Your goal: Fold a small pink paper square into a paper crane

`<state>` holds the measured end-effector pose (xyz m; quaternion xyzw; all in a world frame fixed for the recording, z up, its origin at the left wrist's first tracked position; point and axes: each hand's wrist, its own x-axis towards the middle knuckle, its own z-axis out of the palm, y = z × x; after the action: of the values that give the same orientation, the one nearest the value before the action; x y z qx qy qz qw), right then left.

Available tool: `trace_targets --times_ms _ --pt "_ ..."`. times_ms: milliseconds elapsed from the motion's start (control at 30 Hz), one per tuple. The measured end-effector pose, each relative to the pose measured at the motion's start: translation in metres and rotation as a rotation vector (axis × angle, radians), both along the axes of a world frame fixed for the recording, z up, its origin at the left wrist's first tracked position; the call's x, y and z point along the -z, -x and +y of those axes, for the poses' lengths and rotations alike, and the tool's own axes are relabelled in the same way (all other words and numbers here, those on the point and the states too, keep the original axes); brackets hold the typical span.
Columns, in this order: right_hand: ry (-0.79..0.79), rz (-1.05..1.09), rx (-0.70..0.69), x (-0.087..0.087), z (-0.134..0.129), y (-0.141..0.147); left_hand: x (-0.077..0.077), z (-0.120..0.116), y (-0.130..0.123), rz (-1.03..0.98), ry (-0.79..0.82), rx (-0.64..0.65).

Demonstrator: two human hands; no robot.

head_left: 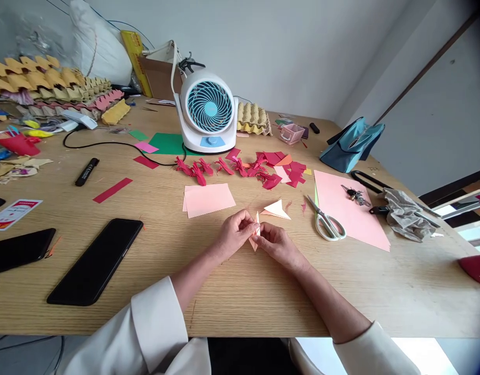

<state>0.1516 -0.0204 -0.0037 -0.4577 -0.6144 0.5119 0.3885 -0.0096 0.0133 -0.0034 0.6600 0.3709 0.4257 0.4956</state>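
The worktop [165, 250] is tan with darker wood grain. The fan [189, 141] is white, with light blue blades and a light blue panel round its knob. The folded paper [255, 242] between the hands is pale pink; the cut sheets [211, 200] are pink, the folded figures [225, 166] crimson. The scissors [330, 227] have white handles edged in grey-green. The bag [349, 143] is teal, the marker [87, 172] black, the card [14, 214] red and white.

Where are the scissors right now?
In the head view, the scissors lie right of the right hand, at the left edge of the big pink sheet.
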Motion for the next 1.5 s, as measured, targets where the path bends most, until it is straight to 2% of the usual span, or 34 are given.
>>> trace_targets --times_ms 200,400,567,700,1000,1167,1267,1333,1500 --pt "-0.042 -0.031 0.044 0.007 -0.001 0.000 0.004 0.000 -0.001 0.024 -0.007 -0.028" --pt "-0.043 -0.052 0.101 0.013 -0.002 -0.001 -0.002 -0.002 0.001 -0.003 0.091 0.059" --pt "-0.058 -0.052 0.120 0.010 -0.004 0.001 -0.005 -0.001 0.003 0.065 0.058 0.024" --pt "-0.043 -0.002 0.056 0.002 -0.005 0.002 -0.008 -0.002 0.003 0.018 0.059 -0.011" --pt "-0.021 -0.019 0.064 -0.007 -0.006 0.005 -0.009 -0.008 -0.002 -0.132 0.225 0.020" --pt "-0.034 -0.001 0.084 -0.004 -0.006 0.007 -0.010 -0.011 -0.006 -0.120 0.228 -0.039" --pt "-0.094 -0.041 0.135 0.000 -0.007 0.009 -0.008 -0.013 -0.009 -0.102 0.217 -0.093" --pt "-0.120 -0.070 0.160 0.003 -0.007 0.010 -0.008 -0.014 -0.010 -0.111 0.232 -0.098" --pt "-0.071 -0.071 0.141 0.005 -0.008 0.010 -0.006 -0.013 -0.009 -0.132 0.245 -0.091"
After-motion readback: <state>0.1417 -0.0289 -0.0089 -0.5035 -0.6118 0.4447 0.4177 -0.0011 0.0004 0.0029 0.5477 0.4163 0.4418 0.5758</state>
